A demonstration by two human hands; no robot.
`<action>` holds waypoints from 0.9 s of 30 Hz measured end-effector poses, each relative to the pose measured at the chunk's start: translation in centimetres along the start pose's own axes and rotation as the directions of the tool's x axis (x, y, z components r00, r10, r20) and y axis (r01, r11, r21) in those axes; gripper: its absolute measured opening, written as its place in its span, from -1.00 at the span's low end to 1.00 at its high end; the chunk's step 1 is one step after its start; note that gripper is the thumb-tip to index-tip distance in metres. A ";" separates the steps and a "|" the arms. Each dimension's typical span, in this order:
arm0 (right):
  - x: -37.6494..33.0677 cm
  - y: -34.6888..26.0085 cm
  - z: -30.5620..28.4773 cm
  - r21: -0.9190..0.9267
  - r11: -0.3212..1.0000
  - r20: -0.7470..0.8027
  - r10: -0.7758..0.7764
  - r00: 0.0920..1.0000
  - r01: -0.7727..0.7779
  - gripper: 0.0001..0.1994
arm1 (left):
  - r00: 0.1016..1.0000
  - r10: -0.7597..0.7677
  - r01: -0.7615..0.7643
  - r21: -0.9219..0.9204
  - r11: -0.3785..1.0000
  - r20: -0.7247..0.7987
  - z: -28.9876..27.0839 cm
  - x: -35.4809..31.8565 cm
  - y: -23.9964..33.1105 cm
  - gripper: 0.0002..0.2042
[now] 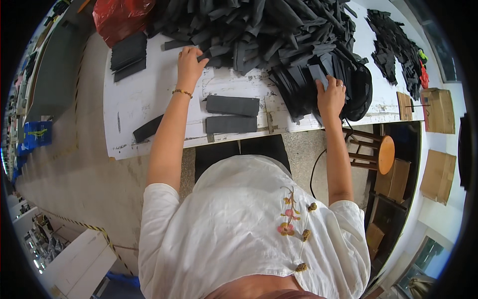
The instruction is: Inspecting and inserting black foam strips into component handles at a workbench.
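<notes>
A large heap of black fabric strips [249, 30] covers the far side of the white table [164, 107]. At the heap's near left edge, my left hand [190, 67] is closed on the end of a black fabric strip [215, 51]. My right hand [331, 99] pinches a lighter grey strip [316, 73] on the right, over a fanned row of black strips [294, 92]. Two flat black pieces [232, 105] lie one in front of the other near the table's front edge. Another dark piece [148, 129] is partly hidden by my left forearm.
A neat black stack [129, 54] and a red plastic bag [119, 20] are at the far left. Beside my right hand stands a black mesh bag [359, 87]. More dark pieces [393, 47] lie far right. A wooden stool [385, 154] and cardboard boxes [438, 177] are at the right.
</notes>
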State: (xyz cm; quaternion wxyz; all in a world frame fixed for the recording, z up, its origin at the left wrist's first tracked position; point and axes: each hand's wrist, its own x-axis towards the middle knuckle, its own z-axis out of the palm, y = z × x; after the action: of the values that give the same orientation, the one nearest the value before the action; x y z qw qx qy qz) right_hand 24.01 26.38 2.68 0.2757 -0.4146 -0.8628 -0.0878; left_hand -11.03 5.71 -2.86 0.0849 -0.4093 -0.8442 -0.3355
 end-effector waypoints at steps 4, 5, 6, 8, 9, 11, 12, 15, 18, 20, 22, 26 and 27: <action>-0.7 0.3 1.6 -0.338 0.924 0.305 -0.072 0.950 0.179 -0.59 | 0.984 -0.057 0.071 -0.075 0.995 0.167 0.7 -0.2 -1.1 -0.86; -0.7 0.7 1.8 -0.368 0.903 0.345 -0.090 0.934 0.222 -0.53 | 0.984 -0.056 0.069 -0.072 0.995 0.170 0.7 -0.4 -1.2 -0.86; -1.0 0.7 2.1 -0.364 0.905 0.344 -0.091 0.935 0.222 -0.53 | 0.997 -0.023 0.028 -0.064 0.998 0.074 0.6 -0.6 -1.4 -0.87; -1.8 0.5 2.9 -0.368 0.896 0.349 -0.115 0.930 0.249 -0.49 | 1.000 0.012 -0.014 -0.045 0.999 -0.024 0.1 -1.2 -2.0 -0.87; -1.5 -0.7 1.9 -0.340 0.909 0.361 -0.109 0.926 0.240 -0.49 | 0.957 -0.285 0.289 -0.282 0.915 0.057 -0.3 -2.0 -2.1 -0.89; -1.4 -1.4 0.9 -0.306 0.903 0.258 -0.225 0.940 0.300 -0.50 | 0.829 -0.522 0.549 -0.467 0.693 0.202 -1.3 -3.8 -2.0 -0.90; -1.4 -1.7 0.7 -0.280 0.889 0.143 -0.335 0.931 0.363 -0.50 | 0.769 -0.593 0.594 -0.610 0.524 0.240 -1.7 -5.0 -1.9 -0.87; -1.9 -2.9 0.7 -0.165 0.901 0.197 -0.368 0.908 0.401 -0.53 | 0.662 -0.653 0.562 -0.820 0.109 0.367 -2.5 -7.6 -1.8 -0.83; -2.6 -3.1 1.9 -0.120 0.879 0.225 -0.428 0.875 0.461 -0.62 | 0.638 -0.541 0.412 -0.837 -0.361 0.548 -2.8 -9.1 -2.1 -0.80; -2.5 -2.7 2.6 -0.144 0.833 0.270 -0.486 0.831 0.534 -0.70 | 0.665 -0.425 0.321 -0.748 -0.581 0.615 -3.0 -9.8 -2.5 -0.78; -2.4 -3.1 2.5 -0.164 0.817 0.245 -0.510 0.825 0.553 -0.76 | 0.659 -0.492 0.265 -0.788 -0.556 0.569 -3.4 -9.8 -0.8 -0.74; -2.4 -3.6 1.8 -0.102 0.787 0.312 -0.555 0.771 0.608 -0.86 | 0.678 -0.468 0.276 -0.786 -0.553 0.568 -4.4 -9.9 1.7 -0.70; -2.4 -3.6 1.6 -0.057 0.794 0.298 -0.565 0.769 0.606 -0.90 | 0.692 -0.447 0.314 -0.794 -0.521 0.567 -4.7 -9.8 2.3 -0.70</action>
State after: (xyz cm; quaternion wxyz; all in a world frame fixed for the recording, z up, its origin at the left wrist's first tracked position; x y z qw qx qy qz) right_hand 21.88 23.07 0.33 0.0842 -0.1517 -0.9687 -0.1776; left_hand -3.56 -2.47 -2.28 -0.3727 0.0781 -0.3062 -0.8725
